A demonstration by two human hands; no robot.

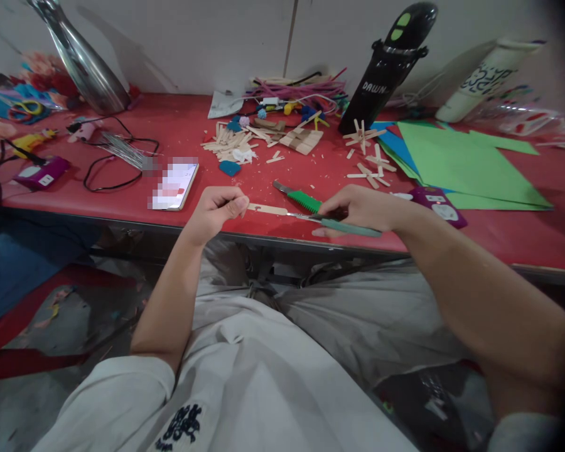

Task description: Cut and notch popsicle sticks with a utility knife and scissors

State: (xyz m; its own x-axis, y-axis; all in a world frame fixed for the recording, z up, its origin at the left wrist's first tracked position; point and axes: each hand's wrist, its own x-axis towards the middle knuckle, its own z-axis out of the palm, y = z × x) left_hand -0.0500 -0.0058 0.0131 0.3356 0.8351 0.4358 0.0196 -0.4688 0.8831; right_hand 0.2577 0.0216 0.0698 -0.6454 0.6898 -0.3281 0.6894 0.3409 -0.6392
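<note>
My left hand (223,210) pinches one end of a flat wooden craft stick (269,210) above the table's front edge. The stick has a small dark notch or mark close to my fingers. My right hand (358,207) is closed on scissors with grey-green handles (351,226), partly covered by my fingers. Their metal tips meet the free end of the stick. Just behind them lies a green utility knife (304,199) on the red tabletop, its blade pointing left; my right hand hides part of it.
A phone (175,185) lies left of my hands. Behind are a heap of wooden sticks (228,143), stick stars (370,176), green paper sheets (471,166) and a purple box (437,206). Bottles stand along the wall, including a black one (379,81). Cables (117,188) and a yellow glue gun (31,143) lie left.
</note>
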